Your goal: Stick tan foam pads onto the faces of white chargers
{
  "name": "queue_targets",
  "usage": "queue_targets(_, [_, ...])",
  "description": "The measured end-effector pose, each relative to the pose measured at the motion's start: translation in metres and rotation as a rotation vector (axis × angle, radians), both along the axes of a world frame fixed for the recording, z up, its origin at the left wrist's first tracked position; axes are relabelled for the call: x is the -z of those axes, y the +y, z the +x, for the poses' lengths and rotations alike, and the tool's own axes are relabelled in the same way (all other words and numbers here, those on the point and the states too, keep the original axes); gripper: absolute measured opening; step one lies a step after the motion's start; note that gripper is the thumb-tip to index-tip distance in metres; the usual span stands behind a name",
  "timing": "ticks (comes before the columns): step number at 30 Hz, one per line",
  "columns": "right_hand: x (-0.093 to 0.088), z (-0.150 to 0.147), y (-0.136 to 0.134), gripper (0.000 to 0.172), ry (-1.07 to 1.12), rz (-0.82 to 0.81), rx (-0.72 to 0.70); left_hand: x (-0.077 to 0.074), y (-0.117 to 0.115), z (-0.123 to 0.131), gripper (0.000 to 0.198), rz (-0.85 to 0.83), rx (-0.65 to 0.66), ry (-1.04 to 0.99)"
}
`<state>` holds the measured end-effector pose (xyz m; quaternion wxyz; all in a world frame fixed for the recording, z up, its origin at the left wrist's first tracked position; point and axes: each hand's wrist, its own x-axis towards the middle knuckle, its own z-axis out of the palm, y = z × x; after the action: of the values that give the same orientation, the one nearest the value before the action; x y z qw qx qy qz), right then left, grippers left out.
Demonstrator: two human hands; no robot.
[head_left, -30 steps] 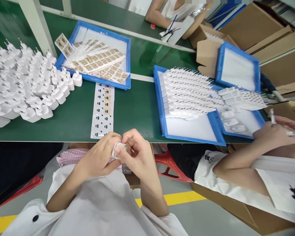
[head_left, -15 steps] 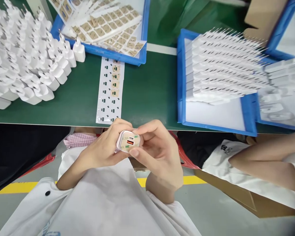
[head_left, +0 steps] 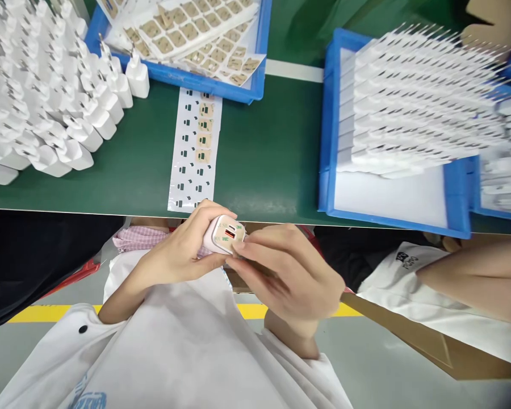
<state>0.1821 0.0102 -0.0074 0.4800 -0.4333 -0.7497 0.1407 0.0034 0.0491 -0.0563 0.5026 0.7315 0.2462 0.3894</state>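
I see my left hand (head_left: 183, 255) closed around a white charger (head_left: 225, 234), held just off the near edge of the green bench (head_left: 259, 153) with its port face up. My right hand (head_left: 289, 272) pinches that face with thumb and forefinger. A sticker strip (head_left: 196, 147) lies just beyond. 1 heap of chargers (head_left: 38, 102) sits far left, well apart.

head camera looks steeply down (close in) over the green table (head_left: 255, 153).
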Motion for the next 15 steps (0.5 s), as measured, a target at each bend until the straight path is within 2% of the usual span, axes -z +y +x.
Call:
queue_targets(2, [-0.003, 0.000, 0.000, 0.029, -0.081, 0.044, -0.007, -0.001, 0.000, 0.001, 0.039, -0.001, -0.007, 0.005])
queue_targets(4, [-0.005, 0.001, 0.000, 0.028, -0.090, 0.005, -0.015, -0.001, 0.000, 0.001, 0.039, -0.006, -0.015, 0.032])
queue_targets(9, [-0.011, 0.006, 0.000, 0.021, -0.028, -0.172, -0.058, -0.004, 0.001, -0.002, 0.036, -0.029, 0.025, 0.094])
queue_targets(15, [-0.024, 0.009, 0.007, 0.019, 0.007, -0.393, -0.117, -0.007, 0.003, -0.003, 0.036, -0.065, 0.088, 0.056])
